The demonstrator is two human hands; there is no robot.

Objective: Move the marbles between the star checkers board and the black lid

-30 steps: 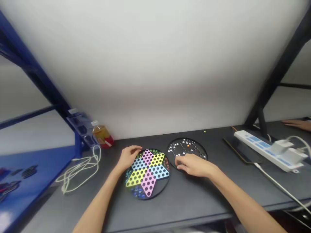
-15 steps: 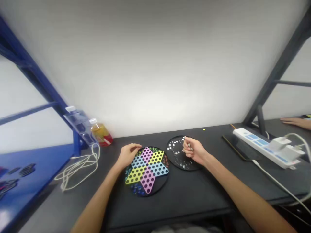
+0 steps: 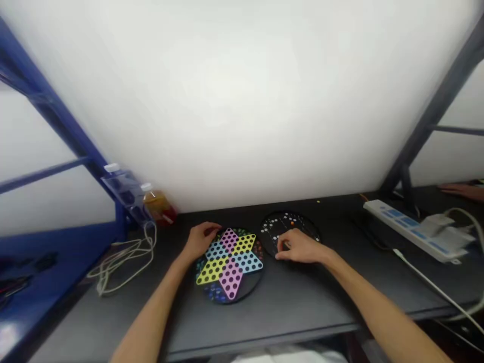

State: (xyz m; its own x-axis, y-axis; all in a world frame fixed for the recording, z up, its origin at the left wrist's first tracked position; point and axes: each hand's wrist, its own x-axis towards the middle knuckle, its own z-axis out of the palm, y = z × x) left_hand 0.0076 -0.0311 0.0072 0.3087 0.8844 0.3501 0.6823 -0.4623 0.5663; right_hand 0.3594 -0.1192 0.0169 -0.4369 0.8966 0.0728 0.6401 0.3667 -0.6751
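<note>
- Hands: left hand (image 3: 200, 241) half-open, fingers lightly curved, nothing visible in it; right hand (image 3: 298, 248) curled, fingertips down, over the near edge of a black round board (image 3: 308, 228). Closed on a small piece or empty: impossible to tell, fingers in the way.
- Left hand touching or just above the upper-left edge of a star-shaped Chinese checkers board (image 3: 252, 286), pink, yellow and blue on a black disc.
- Two boards side by side on the desk (image 3: 302, 307), just apart, star board nearer left hand, black board nearer right hand. Round outlines, no long axis.
- Small white pieces and one orange piece (image 3: 292, 222) on the black board; dark marbles (image 3: 215, 292) in the star board's near edge.
- Further left: plastic bottle (image 3: 159, 206), white cable coil (image 3: 124, 262), clear plastic box (image 3: 124, 189).
- Far right: white power strip (image 3: 408, 231), another person's hand (image 3: 463, 191) at the frame edge.
- Hard to make out: black board's lower part behind right hand; marble colours blurred and small.
</note>
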